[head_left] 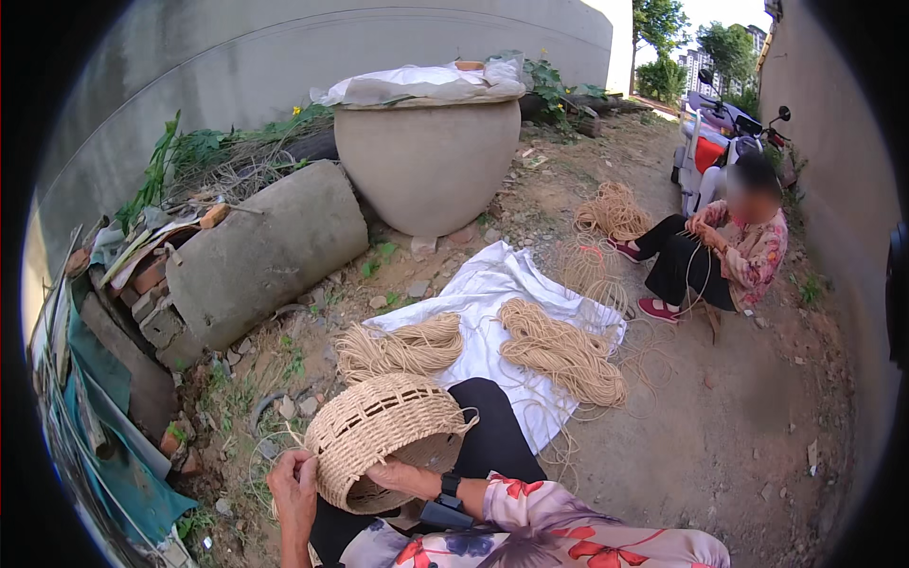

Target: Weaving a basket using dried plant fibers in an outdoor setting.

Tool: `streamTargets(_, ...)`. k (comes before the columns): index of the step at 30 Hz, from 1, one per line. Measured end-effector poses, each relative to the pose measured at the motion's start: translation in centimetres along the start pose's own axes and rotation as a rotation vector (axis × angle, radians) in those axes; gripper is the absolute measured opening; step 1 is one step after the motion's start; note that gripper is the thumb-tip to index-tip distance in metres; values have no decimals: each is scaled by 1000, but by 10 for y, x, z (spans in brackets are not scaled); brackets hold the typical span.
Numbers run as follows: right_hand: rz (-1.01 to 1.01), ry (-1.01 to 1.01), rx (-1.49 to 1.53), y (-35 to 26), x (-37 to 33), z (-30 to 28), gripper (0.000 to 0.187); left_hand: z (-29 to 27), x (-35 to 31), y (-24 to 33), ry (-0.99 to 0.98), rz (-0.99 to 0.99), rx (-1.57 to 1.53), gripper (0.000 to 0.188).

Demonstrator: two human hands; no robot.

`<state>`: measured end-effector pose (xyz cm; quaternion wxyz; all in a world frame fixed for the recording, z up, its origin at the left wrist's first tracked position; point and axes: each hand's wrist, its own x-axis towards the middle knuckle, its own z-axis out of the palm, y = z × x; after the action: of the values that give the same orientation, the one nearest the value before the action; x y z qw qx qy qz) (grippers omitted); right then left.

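A round woven basket [383,426] of tan cord rests tilted on my lap, its opening toward me. A row of dark gaps runs around its side, and a small cord loop sticks out at its right edge. My left hand [292,481] is at the basket's left rim, fingertips pinched on a thin strand of cord [254,466] that loops out beside it. My right hand [398,478] reaches into the opening; its fingers are hidden behind the basket wall. A dark band with a box-shaped device [447,506] is on my right wrist.
Two hanks of tan cord, a left one [402,346] and a right one [563,350], lie on a white sheet [488,284]. A seated person [748,241] handles cord at right, near a scooter [705,142]. A large clay vat [426,161] and concrete pipe [270,251] stand behind.
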<state>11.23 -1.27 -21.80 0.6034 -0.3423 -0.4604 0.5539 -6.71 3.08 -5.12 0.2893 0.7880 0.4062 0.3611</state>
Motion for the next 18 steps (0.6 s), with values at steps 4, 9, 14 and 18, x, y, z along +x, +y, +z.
streamTargets(4, -33, 24, -387, -15, -21, -18, 46, -17, -4, -8, 45, -36, -38, 16)
streamTargets(9, 102, 33, -374, -15, -17, -34, 36, -18, 1, -9, 38, 11, -43, 12)
streamTargets(14, 25, 27, -449, 5, 14, -19, 32, -10, 2, -11, 63, 34, -61, 12)
streamTargets(18, 98, 38, 525, 9, 16, -15, 30, -8, -3, -18, -12, -10, -190, 16)
